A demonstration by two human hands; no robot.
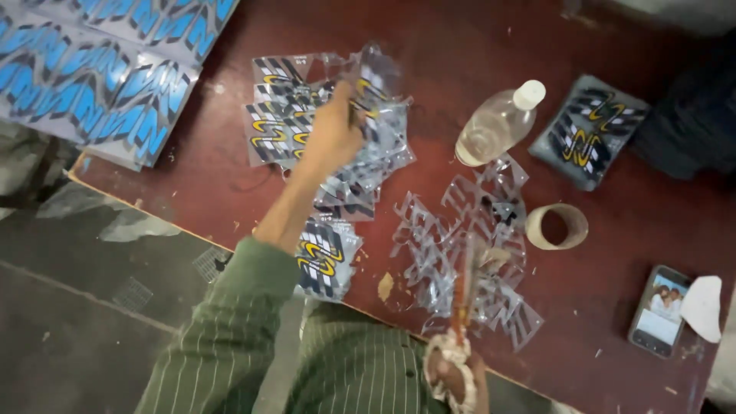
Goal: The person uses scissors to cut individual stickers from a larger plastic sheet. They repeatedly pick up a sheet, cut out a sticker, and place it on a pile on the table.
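Note:
My left hand reaches forward over a loose pile of yellow, black and white stickers and pinches a clear-backed sticker piece at its top. The green striped sleeve runs back to the lower left. My right hand sits at the bottom edge, wrapped in pale cloth, closed around a thin orange-handled tool that points up into a heap of clear plastic offcuts. A small stack of the same stickers lies by the table's near edge, under my left forearm.
On the dark red table stand a plastic bottle lying tilted, a cardboard tape core, another sticker stack, a phone and a white scrap. Blue patterned sheets lie at top left.

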